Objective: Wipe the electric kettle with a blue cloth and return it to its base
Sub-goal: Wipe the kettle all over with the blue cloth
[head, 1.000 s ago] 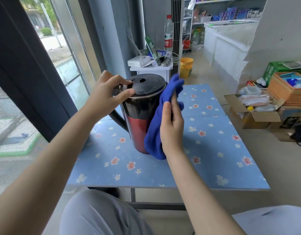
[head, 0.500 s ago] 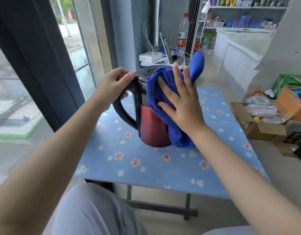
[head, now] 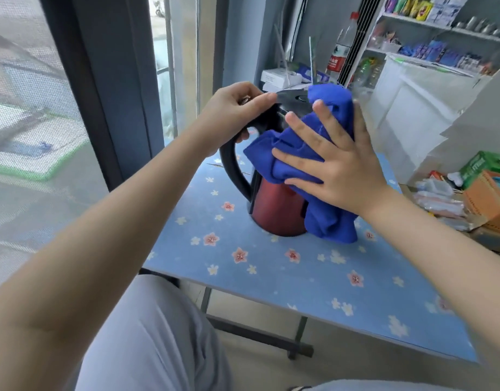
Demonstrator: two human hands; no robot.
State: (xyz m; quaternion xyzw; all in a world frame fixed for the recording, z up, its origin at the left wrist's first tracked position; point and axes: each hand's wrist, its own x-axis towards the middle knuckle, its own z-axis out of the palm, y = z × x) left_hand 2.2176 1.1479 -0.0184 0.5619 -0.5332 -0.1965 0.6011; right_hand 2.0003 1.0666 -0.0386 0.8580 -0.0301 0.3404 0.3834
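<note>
A red electric kettle (head: 277,210) with a black lid and black handle stands upright on the blue flowered table (head: 271,266). My left hand (head: 232,114) grips the top of the handle, thumb on the lid's edge. My right hand (head: 336,162) lies flat with fingers spread, pressing a blue cloth (head: 330,221) against the kettle's upper body. The cloth drapes from the lid down to the table on the kettle's right side and hides most of the upper body. No kettle base shows.
A small white stand (head: 282,79) with boxes and a water bottle (head: 340,52) is behind the table. Cardboard boxes (head: 485,198) with packets sit on the floor at right. A window wall runs along the left. My knees are below the table's near edge.
My right hand has swept with the cloth from the kettle's right side round to its front and top, fingers now spread flat. The left hand moved from the lid rim to the handle's top.
</note>
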